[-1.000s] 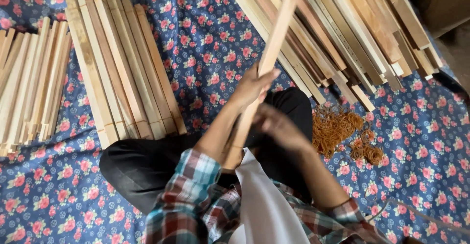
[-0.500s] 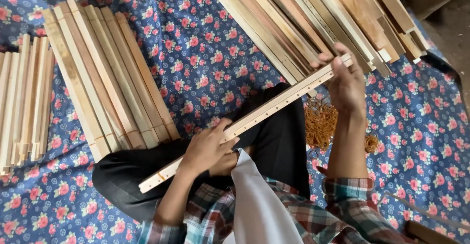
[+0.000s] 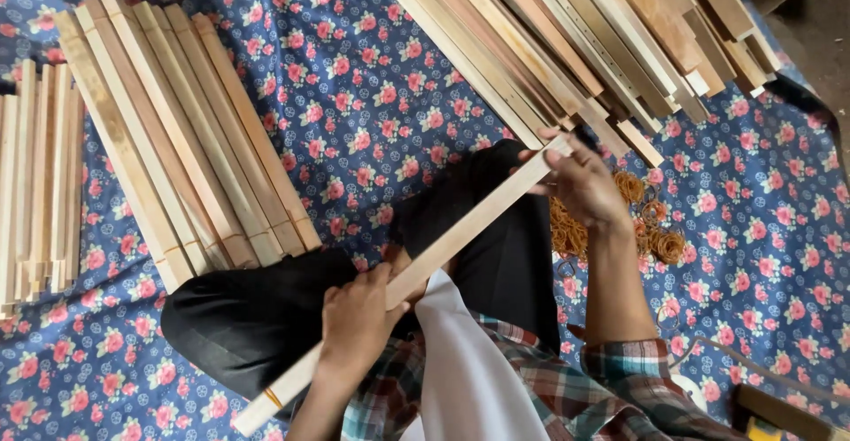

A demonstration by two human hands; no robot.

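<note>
Gripping one wooden slat bundle, left hand closed mid-length, right hand seemingly pinching its end.

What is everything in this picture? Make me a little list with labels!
left hand: grips the slat near its lower end
right hand: holds the slat's upper end
slat: long pale wood, slanted across the lap
rubber bands: brownish heap beside the right hand
near stack: slats lying side by side, left of the lap
far stack: bigger pile of slats, top right
edge stack: more slats at the left edge
cloth: blue with pink flowers, under everything
</note>
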